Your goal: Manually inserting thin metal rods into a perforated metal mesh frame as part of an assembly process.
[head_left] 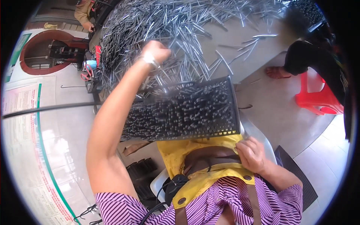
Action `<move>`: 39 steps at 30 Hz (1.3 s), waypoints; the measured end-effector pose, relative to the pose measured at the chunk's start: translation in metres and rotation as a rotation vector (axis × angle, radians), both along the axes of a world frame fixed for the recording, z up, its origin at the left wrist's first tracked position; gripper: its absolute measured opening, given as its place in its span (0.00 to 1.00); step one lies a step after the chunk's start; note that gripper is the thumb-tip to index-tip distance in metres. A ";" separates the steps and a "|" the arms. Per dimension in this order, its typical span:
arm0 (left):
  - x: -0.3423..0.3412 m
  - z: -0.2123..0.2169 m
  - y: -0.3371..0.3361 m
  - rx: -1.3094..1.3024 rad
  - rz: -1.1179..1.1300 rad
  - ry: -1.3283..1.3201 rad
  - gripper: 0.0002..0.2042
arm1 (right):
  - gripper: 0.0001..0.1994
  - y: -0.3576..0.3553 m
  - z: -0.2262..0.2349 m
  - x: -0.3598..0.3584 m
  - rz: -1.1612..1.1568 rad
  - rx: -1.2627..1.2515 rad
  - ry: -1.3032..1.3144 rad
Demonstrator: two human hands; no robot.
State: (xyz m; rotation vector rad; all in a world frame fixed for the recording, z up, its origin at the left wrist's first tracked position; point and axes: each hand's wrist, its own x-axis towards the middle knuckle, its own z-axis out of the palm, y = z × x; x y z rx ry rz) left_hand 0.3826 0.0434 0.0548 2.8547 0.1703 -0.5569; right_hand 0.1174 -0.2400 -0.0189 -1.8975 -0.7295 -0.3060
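My left hand [155,52] is a closed fist over a big heap of thin silvery metal rods [150,22] on the table. Its inner side faces away, so I cannot make out what it grips; a few blurred rods show just below the wrist. Between me and the heap is a black plastic basket [237,112], its side pierced with small holes, packed with dark-looking rods standing on end. My right hand [251,153] is closed beside the basket's near right corner, against my yellow apron [168,150]. Whatever its curled fingers hold is hidden.
Loose rods [243,48] lie spread on the table's right part. Another filled container [307,17] stands far right, near a person's dark-clothed leg [307,56]. A red plastic stool [318,95] is at right. Across the left runs a dark bar [52,110]. Another person's arm [85,17] shows far left.
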 end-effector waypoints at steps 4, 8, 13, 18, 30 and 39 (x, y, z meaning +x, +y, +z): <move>0.014 -0.018 -0.033 0.025 0.067 0.072 0.35 | 0.12 -0.003 0.003 0.001 0.007 0.000 0.093; 0.049 -0.067 -0.033 0.152 0.210 0.041 0.45 | 0.12 -0.005 0.004 0.002 0.028 0.009 0.160; 0.071 -0.102 -0.073 0.355 0.506 -0.190 0.55 | 0.12 -0.008 0.003 0.007 -0.008 0.066 0.300; 0.088 -0.095 -0.055 0.220 0.508 -0.115 0.53 | 0.11 -0.018 0.005 0.014 -0.033 0.127 0.420; 0.082 -0.097 -0.013 0.549 0.186 -0.250 0.23 | 0.08 -0.032 0.012 0.028 -0.130 0.270 0.458; 0.060 -0.062 0.024 0.538 -0.125 -0.106 0.17 | 0.16 -0.077 -0.006 0.096 -0.435 0.032 0.307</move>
